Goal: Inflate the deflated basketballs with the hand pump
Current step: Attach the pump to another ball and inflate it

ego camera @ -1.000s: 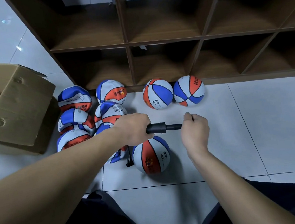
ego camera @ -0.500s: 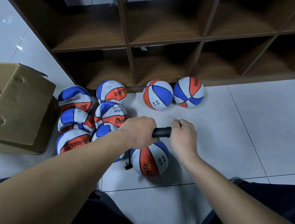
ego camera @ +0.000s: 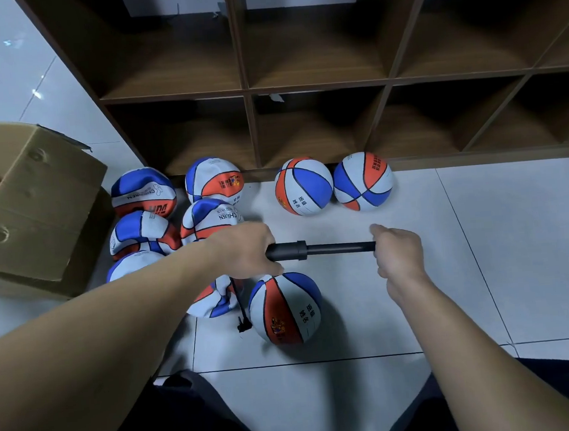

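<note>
Right now, from the head camera, my left hand (ego camera: 245,251) is wrapped around the barrel of the black hand pump (ego camera: 300,250), fingers curled tight on it. My right hand (ego camera: 398,251) grips the handle end, fingers closed round it, with the thin rod drawn out between the two hands. The pump lies level above the floor (ego camera: 453,269). Just below it sits a round basketball (ego camera: 284,310), and the pump's black hose (ego camera: 241,308) hangs down beside that ball's left side. Two more round balls (ego camera: 303,191) rest against the foot of the wooden shelf unit (ego camera: 316,85). A cluster of flat, crumpled balls (ego camera: 143,193) lies to the left, near the cardboard box (ego camera: 31,210).
</note>
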